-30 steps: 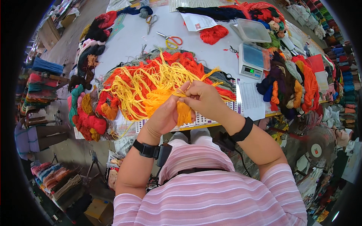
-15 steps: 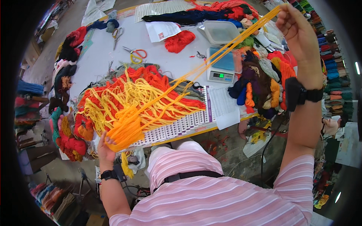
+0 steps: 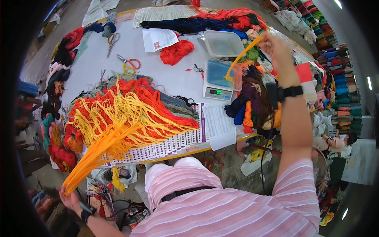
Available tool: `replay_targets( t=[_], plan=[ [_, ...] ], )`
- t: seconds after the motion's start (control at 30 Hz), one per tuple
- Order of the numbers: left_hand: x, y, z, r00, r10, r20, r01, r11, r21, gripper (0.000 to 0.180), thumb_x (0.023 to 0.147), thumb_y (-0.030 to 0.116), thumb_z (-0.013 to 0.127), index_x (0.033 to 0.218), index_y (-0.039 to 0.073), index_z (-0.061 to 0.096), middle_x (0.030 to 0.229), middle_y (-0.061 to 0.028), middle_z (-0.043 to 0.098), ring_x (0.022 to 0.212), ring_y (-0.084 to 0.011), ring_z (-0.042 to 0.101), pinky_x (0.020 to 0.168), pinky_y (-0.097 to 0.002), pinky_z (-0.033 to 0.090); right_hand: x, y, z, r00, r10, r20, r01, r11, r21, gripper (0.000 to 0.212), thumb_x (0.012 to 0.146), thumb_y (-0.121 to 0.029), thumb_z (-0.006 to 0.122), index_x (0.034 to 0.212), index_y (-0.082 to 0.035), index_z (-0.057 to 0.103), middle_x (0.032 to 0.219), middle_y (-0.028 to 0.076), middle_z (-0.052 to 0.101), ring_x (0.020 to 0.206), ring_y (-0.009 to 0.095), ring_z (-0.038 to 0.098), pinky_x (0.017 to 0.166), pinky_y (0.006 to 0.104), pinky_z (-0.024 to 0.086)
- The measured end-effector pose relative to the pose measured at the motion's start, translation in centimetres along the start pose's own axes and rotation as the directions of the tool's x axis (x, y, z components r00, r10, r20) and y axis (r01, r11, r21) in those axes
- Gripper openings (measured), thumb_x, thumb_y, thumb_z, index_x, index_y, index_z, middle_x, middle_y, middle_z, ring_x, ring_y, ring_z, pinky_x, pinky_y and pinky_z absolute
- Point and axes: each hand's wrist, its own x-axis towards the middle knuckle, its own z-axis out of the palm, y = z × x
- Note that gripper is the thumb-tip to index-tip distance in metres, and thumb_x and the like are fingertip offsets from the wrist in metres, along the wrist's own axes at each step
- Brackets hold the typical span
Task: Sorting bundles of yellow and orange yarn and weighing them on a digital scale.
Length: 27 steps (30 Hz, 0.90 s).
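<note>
My left hand point(image 3: 70, 198), low at the far left beyond the table edge, is closed around one end of an orange-yellow yarn hank point(image 3: 100, 152). The hank stretches up to the right, its loose end over the yarn on the table. My right hand point(image 3: 275, 48), raised at the upper right, pinches a thin bundle of orange-yellow strands point(image 3: 241, 59). That bundle hangs down to the left, its tip over the digital scale point(image 3: 218, 91). Beneath the hank, yellow yarn strands point(image 3: 118, 106) lie across red yarn point(image 3: 166, 103) and grey yarn on punched cards point(image 3: 158, 152).
Red-handled scissors point(image 3: 128, 64) and metal scissors point(image 3: 112, 43) lie on the table. A clear plastic tub point(image 3: 224, 43) stands behind the scale. A red skein point(image 3: 177, 52), dark blue yarn point(image 3: 185, 25) and a printed sheet point(image 3: 220, 126) are around it. Mixed skeins point(image 3: 252, 98) pile up at right.
The strands that ran between both hands are now apart from the hank. My left hand has pulled the hank down and left; my right hand has come left and lower with its strands.
</note>
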Motion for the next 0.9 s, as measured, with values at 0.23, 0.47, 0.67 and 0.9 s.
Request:
replay_targets(
  t=[0.23,0.47,0.67,0.9],
  plan=[
    [-9.6,17.0,-2.3,0.826,0.555,-0.099,-0.335,0.625,0.705,0.026,0.074,0.005,0.054,0.098,-0.005,0.056,0.083,-0.0116,0.058,0.081,-0.0236,0.055,0.083,-0.0374,0.043,-2.5,29.1,-6.4,0.742,0.665,-0.086,-0.494,0.629,0.600,0.011,0.087,-0.011,0.050,0.084,-0.001,0.054,0.077,0.009,0.060,0.064,0.015,0.059,0.061,0.0238,0.053],
    [-12.5,7.6,3.0,0.977,-0.201,0.075,0.139,0.858,0.495,0.040,0.086,0.010,0.048,0.125,0.004,0.044,0.086,-0.0041,0.052,0.089,-0.0172,0.051,0.092,-0.0330,0.037,-8.4,37.7,-7.4,0.442,0.892,-0.090,-0.572,0.358,0.738,0.019,0.089,-0.015,0.047,0.096,0.001,0.049,0.079,0.011,0.060,0.067,0.018,0.060,0.061,0.0260,0.053],
    [-14.0,-6.8,8.9,0.985,-0.149,-0.082,0.169,0.793,0.585,0.040,0.086,0.017,0.043,0.126,0.007,0.044,0.107,-0.0119,0.055,0.101,-0.0257,0.051,0.094,-0.0454,0.036,-15.1,27.9,5.0,0.774,0.626,-0.097,-0.615,0.779,0.121,0.017,0.087,-0.019,0.052,0.100,-0.007,0.057,0.072,0.000,0.055,0.059,0.007,0.051,0.053,0.0197,0.042],
    [-13.4,-16.9,8.4,0.847,-0.528,0.062,0.496,0.827,0.265,0.058,0.083,0.040,0.050,0.133,0.012,0.037,0.130,-0.0120,0.043,0.117,-0.0337,0.042,0.088,-0.0488,0.040,-27.6,16.2,25.7,0.644,0.318,0.696,-0.303,0.941,-0.150,0.017,0.084,-0.014,0.057,0.095,-0.002,0.062,0.077,0.003,0.059,0.068,0.011,0.055,0.063,0.0237,0.044]
  ],
)
